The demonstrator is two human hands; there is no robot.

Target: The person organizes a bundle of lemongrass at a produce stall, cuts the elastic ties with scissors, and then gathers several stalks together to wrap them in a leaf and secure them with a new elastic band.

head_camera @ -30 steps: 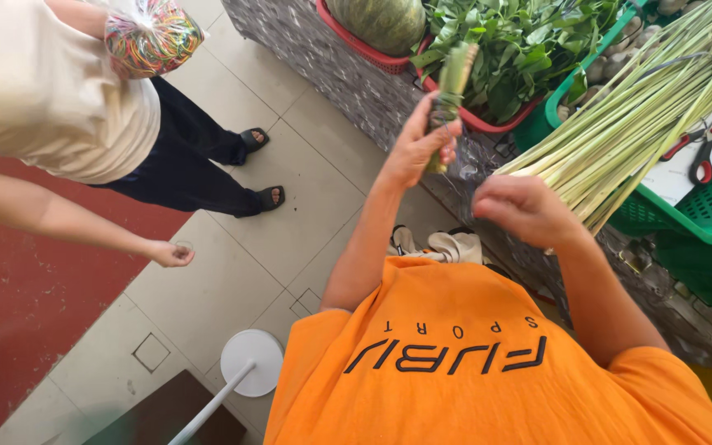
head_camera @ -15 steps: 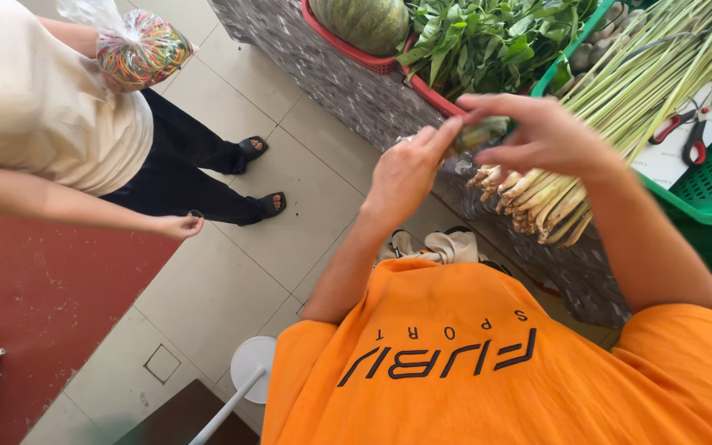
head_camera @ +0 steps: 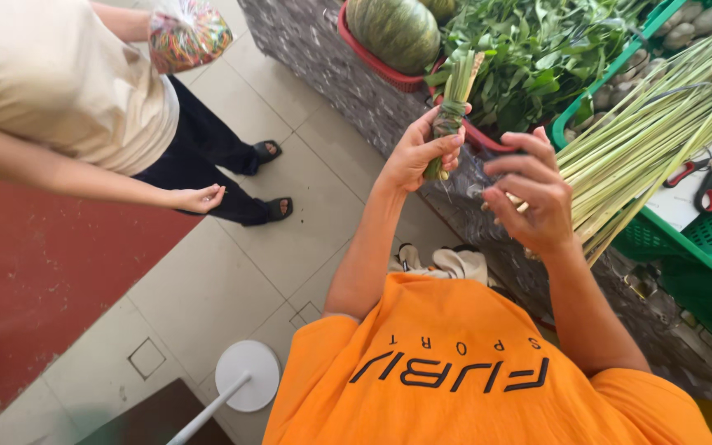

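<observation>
**Bundle held upright at the stall edge**

To the left of your fingers the tiled floor (head_camera: 232, 272) lies open down to the red mat (head_camera: 35, 280), and a bystander in a cream shirt (head_camera: 51, 82) stands there, one open hand (head_camera: 199, 198) hanging low, well apart from yours. A bag of coloured bits (head_camera: 187, 33) shows at that person's shoulder. Below your left forearm a white round stand base (head_camera: 249, 375) sits on the tiles.

Your left hand (head_camera: 418, 152) wraps closed around a small bundle of green stalks (head_camera: 453, 103), thumb and fingers (head_camera: 447, 148) curled tight about its lower part, so the bundle stands nearly upright with the cut tops above your fist. It sits right over the speckled stone edge of the stall counter (head_camera: 315, 41). Just beyond your fingertips lie a red basket rim (head_camera: 372, 70), a striped green pumpkin (head_camera: 393, 29) and a heap of leafy greens (head_camera: 537, 58), so room ahead is tight.

Your right hand (head_camera: 533, 202) hovers near the bundle's base, fingers (head_camera: 525, 165) half curled and spread; you appear to pinch a bit of clear wrap (head_camera: 475, 181), though I cannot tell how firmly. Right of those fingers, long lemongrass stalks (head_camera: 653, 124) fan across a green crate (head_camera: 694, 243), touching your knuckles' far side. Red-handled scissors (head_camera: 706, 185) rest on a white sheet, well apart.
</observation>
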